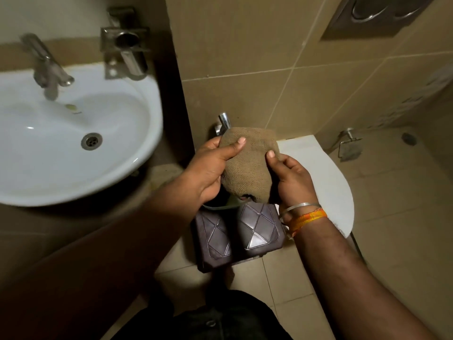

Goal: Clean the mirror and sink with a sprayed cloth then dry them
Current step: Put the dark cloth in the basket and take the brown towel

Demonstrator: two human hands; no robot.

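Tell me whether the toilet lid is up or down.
Down. The white toilet lid lies flat and closed beside the right hand, its smooth top facing the camera; no bowl opening shows.

Person's attire and wrist items, head view

Both forearms were bare, with no sleeves in view. The right wrist carried a thin silver-coloured metal bangle [300,207] and, just behind it, an orange band [309,217] with faint markings too blurred to read; loose orange thread ends hung from it. The left hand [208,168] and right hand [291,179] wore no rings that could be made out. Dark, black clothing [220,317] with a small round button showed at the bottom edge.
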